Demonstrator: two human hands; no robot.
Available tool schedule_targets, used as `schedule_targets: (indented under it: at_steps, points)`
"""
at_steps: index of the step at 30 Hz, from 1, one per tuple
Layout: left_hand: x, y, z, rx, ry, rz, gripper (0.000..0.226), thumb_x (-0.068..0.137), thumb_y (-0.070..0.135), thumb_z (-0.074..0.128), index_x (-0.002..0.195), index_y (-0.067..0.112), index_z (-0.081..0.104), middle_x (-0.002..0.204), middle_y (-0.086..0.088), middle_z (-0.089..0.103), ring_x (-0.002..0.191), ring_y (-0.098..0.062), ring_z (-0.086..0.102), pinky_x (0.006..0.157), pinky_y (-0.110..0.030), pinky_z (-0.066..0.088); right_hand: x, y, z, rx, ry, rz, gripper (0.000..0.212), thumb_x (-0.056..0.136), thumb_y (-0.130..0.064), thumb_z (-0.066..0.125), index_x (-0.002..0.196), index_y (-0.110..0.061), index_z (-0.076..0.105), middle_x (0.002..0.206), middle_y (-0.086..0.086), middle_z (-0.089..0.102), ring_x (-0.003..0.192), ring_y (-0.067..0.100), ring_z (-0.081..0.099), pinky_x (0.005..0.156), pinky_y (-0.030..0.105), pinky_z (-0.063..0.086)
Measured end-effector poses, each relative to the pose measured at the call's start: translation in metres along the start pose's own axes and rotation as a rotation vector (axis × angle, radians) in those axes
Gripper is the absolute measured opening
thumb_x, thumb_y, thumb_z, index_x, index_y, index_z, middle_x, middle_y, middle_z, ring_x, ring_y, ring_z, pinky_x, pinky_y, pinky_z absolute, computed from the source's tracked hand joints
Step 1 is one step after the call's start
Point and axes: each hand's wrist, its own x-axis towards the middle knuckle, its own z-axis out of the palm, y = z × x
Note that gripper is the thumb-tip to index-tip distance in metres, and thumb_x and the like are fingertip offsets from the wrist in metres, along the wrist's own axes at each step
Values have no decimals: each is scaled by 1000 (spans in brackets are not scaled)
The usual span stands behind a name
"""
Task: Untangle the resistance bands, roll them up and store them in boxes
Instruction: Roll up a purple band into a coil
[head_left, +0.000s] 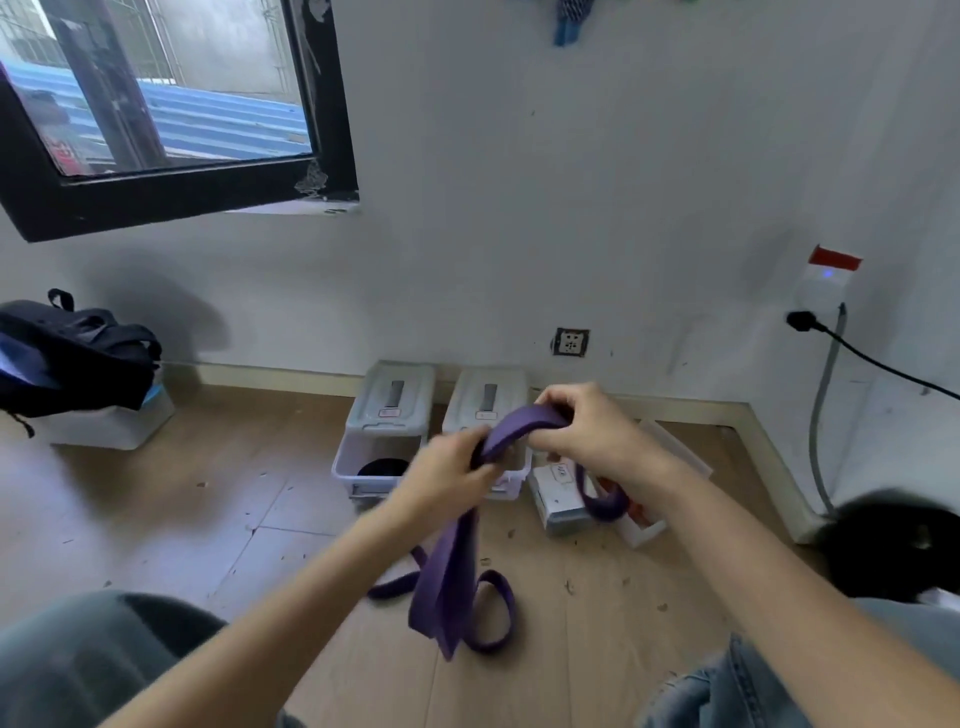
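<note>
A purple resistance band (452, 577) hangs between both hands above the wooden floor. My left hand (449, 478) grips it at the lower end of a short raised stretch. My right hand (587, 431) grips the upper end of that stretch. The long remainder drops from my left hand and loops on the floor; another loop dangles under my right wrist. Behind the hands stand two clear storage boxes with their lids tipped back. The left box (382, 436) holds a dark rolled band (382, 467). The right box (485, 410) is partly hidden by my hands.
A third white box (563, 506) lies at the right, by the skirting. A dark backpack (78, 353) sits on a white bin at the left. A black cable (872, 358) runs from a wall plug at the right. My knees frame the bottom corners.
</note>
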Motion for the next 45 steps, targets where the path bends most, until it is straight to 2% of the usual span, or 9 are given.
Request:
schedule_targets:
  at_steps: [7, 10, 15, 21, 26, 33, 36, 40, 45]
  points:
    - [-25, -47, 54, -375, -8, -317, 18, 91, 7, 48, 86, 21, 59, 77, 2, 64, 74, -9, 62, 72, -26, 54, 10, -21, -34, 485, 284, -166, 28, 78, 10, 58, 69, -16, 55, 47, -12, 48, 42, 3, 44, 45, 17, 39]
    - [14, -23, -19, -294, 263, -132, 20, 90, 2, 45, 85, 14, 60, 57, 6, 56, 52, -3, 54, 51, -14, 44, 7, 2, -47, 103, 80, 39, 19, 78, -12, 73, 85, -13, 56, 72, -5, 57, 63, 6, 54, 67, 26, 46]
    - [43, 48, -89, 337, 178, 221, 19, 86, 6, 53, 75, 21, 47, 63, 12, 47, 56, -9, 46, 50, -12, 34, 2, 8, -45, 315, -27, 36, 95, 55, -49, 83, 136, -32, 37, 130, -15, 50, 108, 2, 57, 91, 25, 48]
    - [32, 61, -76, 301, 94, 239, 24, 79, 3, 55, 95, 15, 40, 75, -4, 59, 64, -24, 51, 54, -28, 36, 16, -26, -2, 217, -66, -81, 14, 77, -9, 73, 84, -18, 65, 75, -4, 67, 72, 9, 65, 71, 18, 53]
    - [11, 25, -64, 53, 132, 126, 17, 85, -6, 51, 92, 10, 51, 75, -3, 56, 66, -23, 50, 59, -26, 35, 19, -24, 8, 331, -117, -112, 13, 80, -14, 70, 88, -22, 64, 75, -2, 63, 62, 2, 61, 61, 17, 53]
    - [19, 13, -105, -315, 430, -13, 34, 83, -14, 44, 87, 19, 46, 54, 7, 46, 37, 3, 40, 40, -8, 30, 0, 62, 24, -332, -315, 167, 25, 78, -8, 67, 70, -22, 48, 72, -3, 54, 63, 9, 52, 58, 19, 39]
    - [13, -6, -108, 14, 90, -70, 25, 85, 1, 61, 95, 15, 44, 72, 4, 50, 58, 0, 50, 56, -11, 40, 2, 68, 16, -112, -56, 192, 14, 78, -3, 66, 83, -9, 54, 75, 5, 56, 69, 18, 52, 65, 30, 38]
    - [2, -27, -75, 112, -482, -250, 96, 75, 29, 75, 147, 25, 11, 140, 9, 31, 132, -12, 32, 101, -21, 32, 20, 30, 8, -58, -102, 33, 35, 75, -8, 69, 101, -16, 48, 90, 5, 59, 76, 19, 57, 64, 23, 46]
    - [-5, -17, -37, -359, -369, -50, 44, 80, 24, 71, 120, 32, 53, 110, 18, 64, 100, 7, 57, 82, -7, 44, 20, 3, 17, 53, -257, -116, 41, 77, -3, 66, 100, -26, 42, 90, 11, 62, 73, 15, 56, 67, 28, 50]
